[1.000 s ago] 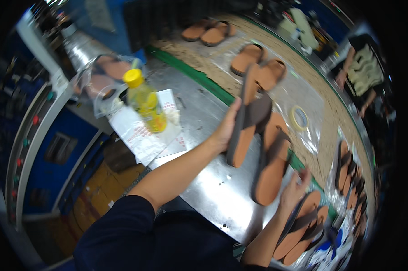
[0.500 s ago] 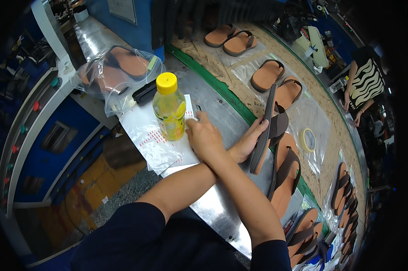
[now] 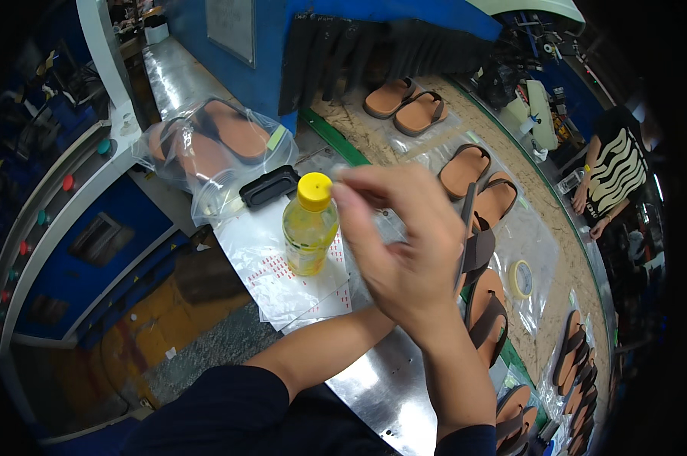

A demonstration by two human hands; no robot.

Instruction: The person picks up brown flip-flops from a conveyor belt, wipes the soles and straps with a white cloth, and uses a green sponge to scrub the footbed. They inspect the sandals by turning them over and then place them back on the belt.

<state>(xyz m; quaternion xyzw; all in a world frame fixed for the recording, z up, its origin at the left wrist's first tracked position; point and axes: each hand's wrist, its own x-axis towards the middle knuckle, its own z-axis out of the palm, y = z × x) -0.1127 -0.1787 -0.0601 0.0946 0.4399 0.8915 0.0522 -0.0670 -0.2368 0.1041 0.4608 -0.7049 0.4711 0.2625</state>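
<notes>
My right hand (image 3: 408, 243) is raised in the middle, just right of a bottle (image 3: 310, 235) with a yellow cap. Its thumb and forefinger come together in a pinch near the cap; motion blurs the fingers, and I cannot make out what is between them. My left forearm (image 3: 324, 346) passes under my right wrist, and the left hand is hidden behind the right. Beyond it, a brown-strapped sandal (image 3: 478, 251) is held up on edge, mostly seen from the side. Under the bottle lie white sheets with red marks (image 3: 279, 267).
Bagged sandals (image 3: 225, 140) and a black tray-like object (image 3: 269, 187) lie behind the bottle. More tan sandals (image 3: 421, 112) line the brown-topped bench at right, with a tape roll (image 3: 520, 279) on plastic. A person (image 3: 617, 167) stands across the bench.
My right hand has lifted from the sheets beside the bottle and moved right, now covering my left hand. The view has shifted, so the bench appears lower. The sandal stays held up.
</notes>
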